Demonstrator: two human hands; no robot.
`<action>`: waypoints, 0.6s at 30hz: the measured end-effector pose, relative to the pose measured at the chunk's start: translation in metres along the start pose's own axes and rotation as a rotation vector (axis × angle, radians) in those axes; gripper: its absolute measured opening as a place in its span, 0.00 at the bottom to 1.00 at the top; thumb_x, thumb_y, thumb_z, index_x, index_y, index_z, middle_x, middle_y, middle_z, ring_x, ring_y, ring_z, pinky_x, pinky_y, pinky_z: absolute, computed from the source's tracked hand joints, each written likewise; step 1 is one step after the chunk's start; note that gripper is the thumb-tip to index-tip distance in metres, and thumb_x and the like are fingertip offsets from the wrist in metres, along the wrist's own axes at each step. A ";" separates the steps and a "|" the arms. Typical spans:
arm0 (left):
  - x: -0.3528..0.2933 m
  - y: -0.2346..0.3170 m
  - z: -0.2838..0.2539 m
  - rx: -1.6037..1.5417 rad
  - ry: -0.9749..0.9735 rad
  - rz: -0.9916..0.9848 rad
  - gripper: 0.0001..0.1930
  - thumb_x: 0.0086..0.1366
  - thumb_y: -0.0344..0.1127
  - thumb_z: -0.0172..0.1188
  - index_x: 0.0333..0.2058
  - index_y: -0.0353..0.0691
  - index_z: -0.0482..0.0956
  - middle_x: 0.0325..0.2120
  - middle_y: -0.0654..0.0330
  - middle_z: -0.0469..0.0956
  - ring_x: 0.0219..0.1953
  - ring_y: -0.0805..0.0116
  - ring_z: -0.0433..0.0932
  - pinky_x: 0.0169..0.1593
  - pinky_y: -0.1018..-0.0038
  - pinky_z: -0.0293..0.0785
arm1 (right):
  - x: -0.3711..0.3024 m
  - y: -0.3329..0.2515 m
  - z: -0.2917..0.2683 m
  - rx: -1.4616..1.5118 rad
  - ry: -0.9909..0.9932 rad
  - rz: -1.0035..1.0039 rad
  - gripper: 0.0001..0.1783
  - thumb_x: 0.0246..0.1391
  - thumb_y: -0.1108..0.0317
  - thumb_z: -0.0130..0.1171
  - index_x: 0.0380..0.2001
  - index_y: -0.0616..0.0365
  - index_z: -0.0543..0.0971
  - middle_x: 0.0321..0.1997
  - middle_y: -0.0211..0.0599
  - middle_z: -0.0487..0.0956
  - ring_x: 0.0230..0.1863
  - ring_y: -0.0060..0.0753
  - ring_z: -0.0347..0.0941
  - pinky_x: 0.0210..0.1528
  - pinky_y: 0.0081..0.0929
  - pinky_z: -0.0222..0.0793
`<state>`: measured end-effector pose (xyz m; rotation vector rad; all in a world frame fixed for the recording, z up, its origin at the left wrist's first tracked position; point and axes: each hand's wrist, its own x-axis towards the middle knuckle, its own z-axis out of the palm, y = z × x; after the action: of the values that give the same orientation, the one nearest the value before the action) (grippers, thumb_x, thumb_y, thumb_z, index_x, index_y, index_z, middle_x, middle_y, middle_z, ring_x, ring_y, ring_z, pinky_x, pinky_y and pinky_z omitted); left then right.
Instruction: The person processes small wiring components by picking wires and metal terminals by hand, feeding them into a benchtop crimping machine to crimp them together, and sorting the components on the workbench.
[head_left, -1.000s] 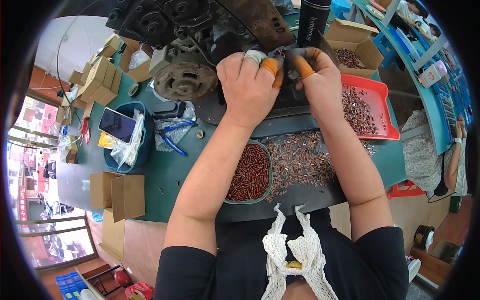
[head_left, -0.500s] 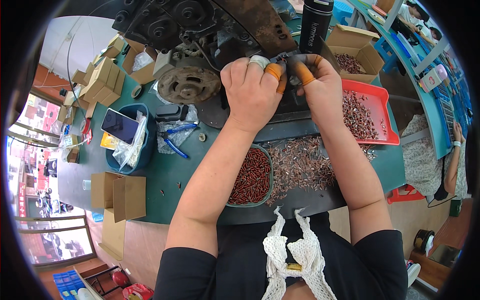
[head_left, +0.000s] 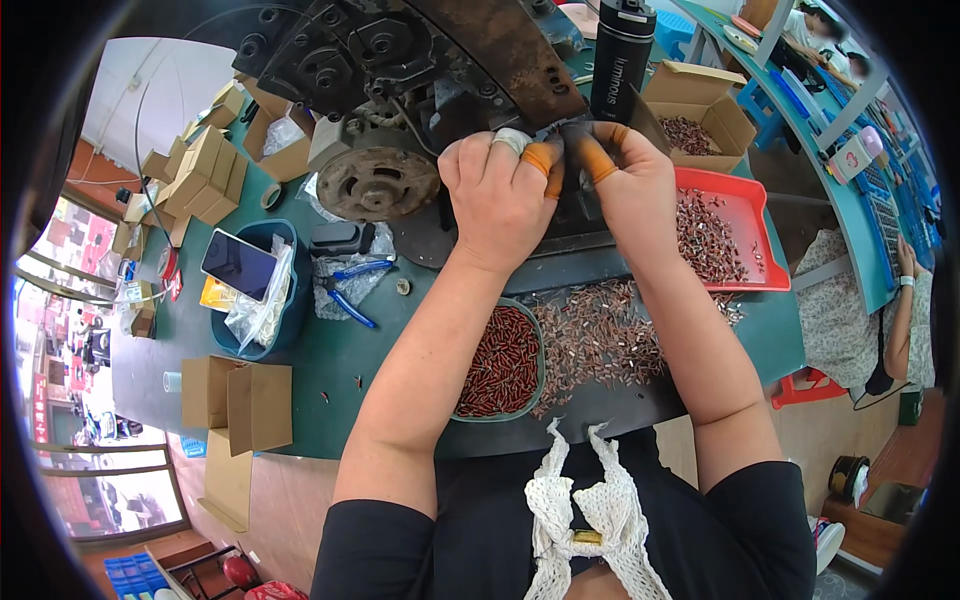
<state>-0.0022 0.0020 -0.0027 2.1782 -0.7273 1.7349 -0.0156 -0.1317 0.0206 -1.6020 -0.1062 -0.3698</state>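
Both my hands are together at the working point of a dark, greasy metal machine point(head_left: 380, 60). Orange finger covers and a white wrap show on the fingers of my left hand point(head_left: 503, 192); its fingertips are pinched together. My right hand point(head_left: 632, 185), with orange and blackened finger covers, pinches close beside it. Whatever lies between the fingertips is too small and hidden to name. Below my wrists stand a green-rimmed tub of small red-brown parts point(head_left: 500, 362) and a loose spread of small copper-coloured parts point(head_left: 597, 335). A red tray point(head_left: 768, 262) with similar small parts lies right of my right forearm.
A black bottle point(head_left: 620, 62) and a cardboard box of parts point(head_left: 690, 95) stand at the back right. Leftward are blue-handled pliers point(head_left: 352, 310), a blue bin point(head_left: 290, 325) with a phone point(head_left: 238, 265) on it, and cardboard boxes point(head_left: 258, 408). Other people sit at the far right.
The whole view has shifted slightly, with the table scene sitting a little lower. Both hands stay pinched at the machine, their fingertips moved only a little.
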 end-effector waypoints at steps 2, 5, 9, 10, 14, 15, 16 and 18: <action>0.000 0.000 -0.003 -0.010 -0.011 0.001 0.13 0.42 0.34 0.66 0.28 0.42 0.74 0.31 0.60 0.73 0.41 0.59 0.69 0.45 0.61 0.62 | -0.002 0.000 0.005 0.179 -0.013 0.071 0.08 0.55 0.71 0.59 0.38 0.60 0.79 0.27 0.19 0.75 0.24 0.06 0.63 0.24 0.07 0.55; 0.000 0.002 -0.009 -0.018 0.016 0.009 0.14 0.41 0.33 0.67 0.28 0.43 0.74 0.31 0.61 0.73 0.40 0.59 0.70 0.44 0.61 0.62 | -0.009 -0.001 0.003 0.331 -0.066 0.124 0.07 0.57 0.70 0.58 0.39 0.57 0.78 0.28 0.19 0.75 0.23 0.05 0.63 0.23 0.06 0.53; -0.002 0.009 -0.030 -0.021 0.034 0.078 0.14 0.41 0.33 0.68 0.28 0.46 0.74 0.31 0.64 0.73 0.38 0.61 0.70 0.42 0.62 0.63 | -0.025 -0.005 -0.008 0.475 -0.157 0.196 0.07 0.58 0.68 0.57 0.39 0.56 0.78 0.28 0.19 0.75 0.22 0.05 0.62 0.21 0.06 0.52; -0.002 0.012 -0.035 -0.016 0.040 0.088 0.14 0.42 0.33 0.69 0.28 0.47 0.74 0.31 0.65 0.73 0.38 0.62 0.71 0.42 0.63 0.63 | -0.030 -0.007 -0.010 0.486 -0.181 0.217 0.08 0.57 0.67 0.58 0.40 0.56 0.78 0.28 0.19 0.75 0.22 0.05 0.62 0.21 0.06 0.52; -0.003 0.029 -0.056 -0.019 -0.053 0.021 0.14 0.43 0.35 0.70 0.30 0.49 0.76 0.32 0.67 0.73 0.38 0.64 0.70 0.43 0.65 0.62 | -0.043 -0.010 -0.024 0.465 -0.179 0.226 0.09 0.57 0.65 0.59 0.39 0.56 0.78 0.28 0.19 0.75 0.22 0.05 0.63 0.20 0.06 0.51; -0.003 0.035 -0.065 -0.081 -0.139 -0.046 0.15 0.44 0.36 0.70 0.33 0.48 0.78 0.33 0.65 0.72 0.39 0.63 0.70 0.45 0.64 0.61 | -0.045 -0.010 -0.033 0.421 -0.173 0.213 0.10 0.57 0.66 0.59 0.40 0.57 0.78 0.28 0.19 0.75 0.23 0.06 0.63 0.21 0.06 0.52; -0.007 0.039 -0.076 -0.082 -0.140 -0.045 0.15 0.44 0.36 0.70 0.33 0.48 0.78 0.33 0.65 0.72 0.39 0.63 0.70 0.45 0.64 0.61 | -0.046 -0.009 -0.046 0.377 -0.167 0.198 0.10 0.57 0.66 0.59 0.40 0.57 0.78 0.28 0.19 0.75 0.24 0.06 0.64 0.22 0.07 0.53; -0.013 0.044 -0.100 -0.225 -0.463 -0.255 0.17 0.45 0.36 0.70 0.36 0.46 0.77 0.35 0.61 0.71 0.42 0.59 0.69 0.48 0.63 0.60 | -0.050 -0.003 -0.078 0.099 0.002 0.134 0.12 0.56 0.67 0.59 0.42 0.58 0.79 0.29 0.21 0.74 0.27 0.10 0.65 0.28 0.09 0.58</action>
<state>-0.1104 0.0174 0.0057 2.4048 -0.6677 0.9848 -0.0767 -0.2008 0.0104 -1.5023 -0.0148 -0.2589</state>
